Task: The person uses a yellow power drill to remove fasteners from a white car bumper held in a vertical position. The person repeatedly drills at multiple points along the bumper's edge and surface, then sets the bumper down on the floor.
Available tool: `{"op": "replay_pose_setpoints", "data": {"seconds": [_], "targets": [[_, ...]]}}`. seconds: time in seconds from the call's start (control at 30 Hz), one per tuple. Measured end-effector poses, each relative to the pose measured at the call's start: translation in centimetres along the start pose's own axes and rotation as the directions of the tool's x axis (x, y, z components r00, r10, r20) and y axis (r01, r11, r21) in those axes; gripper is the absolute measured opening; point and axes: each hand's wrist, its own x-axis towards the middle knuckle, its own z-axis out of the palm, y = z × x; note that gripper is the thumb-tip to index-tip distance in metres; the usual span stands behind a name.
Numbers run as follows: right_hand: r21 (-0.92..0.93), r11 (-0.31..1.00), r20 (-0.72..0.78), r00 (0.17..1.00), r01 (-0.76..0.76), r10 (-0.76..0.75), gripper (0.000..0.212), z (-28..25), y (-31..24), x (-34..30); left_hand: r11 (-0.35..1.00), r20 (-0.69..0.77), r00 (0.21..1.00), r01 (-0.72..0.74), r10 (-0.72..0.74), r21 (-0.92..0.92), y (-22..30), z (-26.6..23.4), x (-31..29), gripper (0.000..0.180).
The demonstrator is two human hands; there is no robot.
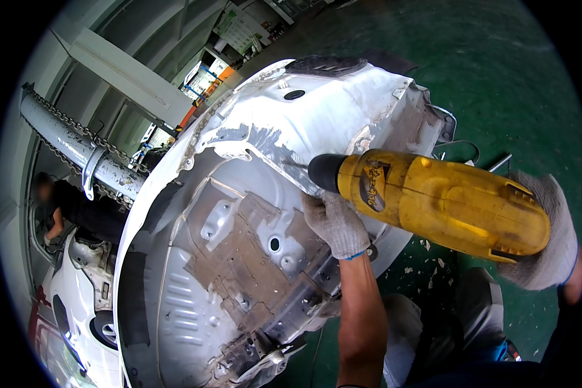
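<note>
Gloved hands on drill and car panel
Right hand (544,234) wrapped around yellow drill (433,200); left hand (335,223), fingers curled, pressing white car body panel (252,194) beneath drill's nose.

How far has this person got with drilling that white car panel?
Done: paint is scraped bare along the seam, and chips litter the green floor. In hand: right hand drives the yellow drill into the white panel; left hand steadies it. Left: panel remains joined.

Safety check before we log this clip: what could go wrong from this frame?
1. The left hand braces on the white car body panel right beside the drill bit; a slip could hit the glove.
2. The yellow drill is pushed by the right hand at its rear, so it may twist.
</note>
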Motion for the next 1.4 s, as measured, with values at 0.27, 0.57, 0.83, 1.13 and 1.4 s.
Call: {"op": "replay_pose_setpoints", "data": {"seconds": [0.27, 0.57, 0.83, 1.13, 1.4], "targets": [[0.088, 0.996, -0.013, 1.000, 0.002, -0.001, 0.085, 0.3, 1.5, -1.6, 0.998, 0.001, 1.000, -0.031, 0.031, 0.061, 0.1, -0.4, 0.0, 0.035], [0.086, 0.991, -0.176, 0.977, -0.103, 0.117, 0.076, 3.2, 3.0, -3.4, 0.976, -0.021, 0.999, -0.029, 0.035, 0.216, 1.4, 1.5, -0.6, 0.044], [0.138, 0.987, -0.181, 0.978, -0.083, 0.107, 0.073, 4.6, 4.5, -3.8, 0.974, -0.007, 0.998, -0.057, 0.060, 0.217, 1.1, 0.4, -0.4, 0.047], [0.148, 0.984, -0.124, 0.986, -0.097, 0.115, 0.076, 4.8, 4.9, -3.8, 0.999, 0.058, 0.997, -0.049, 0.048, 0.016, -0.6, -1.2, 0.3, 0.048], [0.144, 0.984, -0.097, 0.988, -0.103, 0.117, 0.079, 4.6, 4.7, -4.1, 0.998, 0.074, 0.995, -0.062, 0.061, 0.000, -0.6, -1.2, 0.4, 0.048]]}}
